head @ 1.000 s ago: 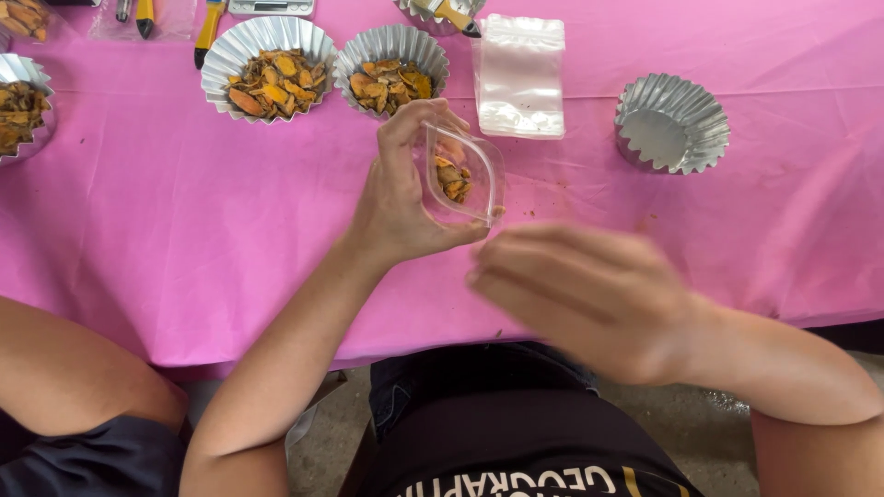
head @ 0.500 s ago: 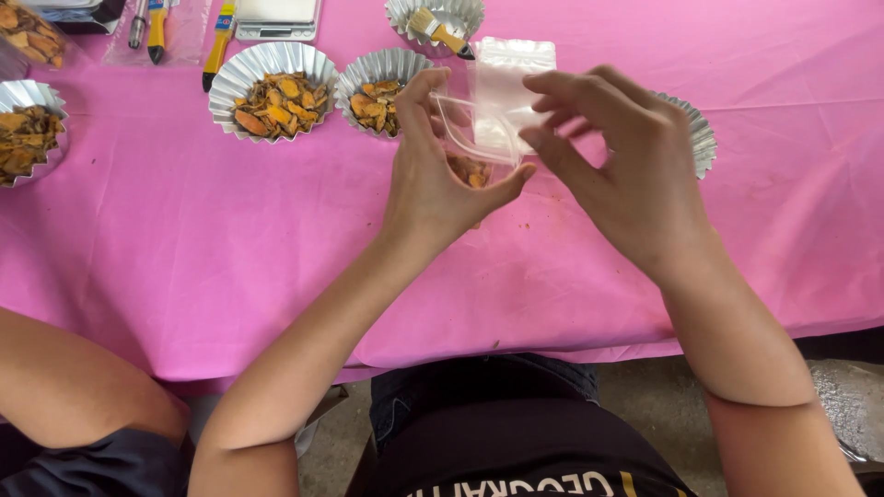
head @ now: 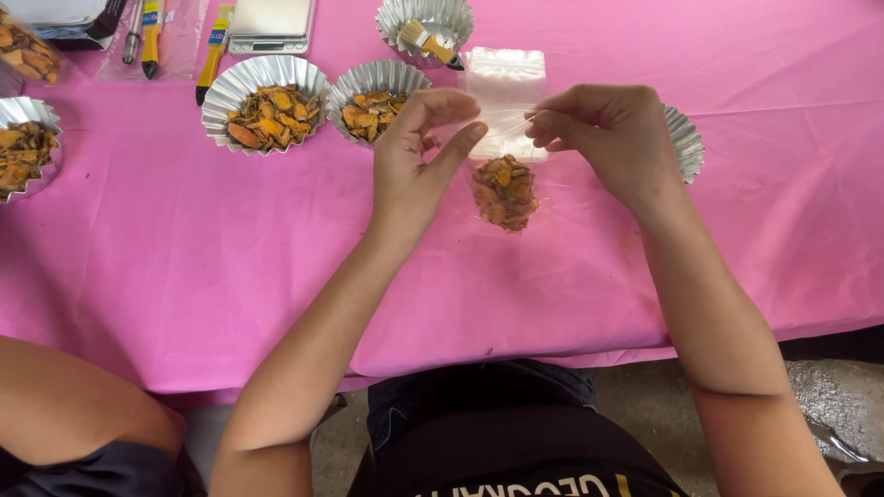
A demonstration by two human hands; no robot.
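Both hands pinch the top edge of a small clear bag (head: 505,175): left hand (head: 419,152) at its left corner, right hand (head: 612,138) at its right. Orange-brown dried pieces (head: 505,191) fill the bag's lower part, which hangs above the pink surface (head: 230,258). Beyond lie a stack of empty bags (head: 505,74) and foil cups (head: 267,101) of the same pieces.

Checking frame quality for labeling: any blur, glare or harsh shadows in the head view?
Head view: sharp, both hands crisp; soft even light, faint shadows on the pink tablecloth; mild shine on the foil cups; the clear bag between left hand and right hand is hard to outline.
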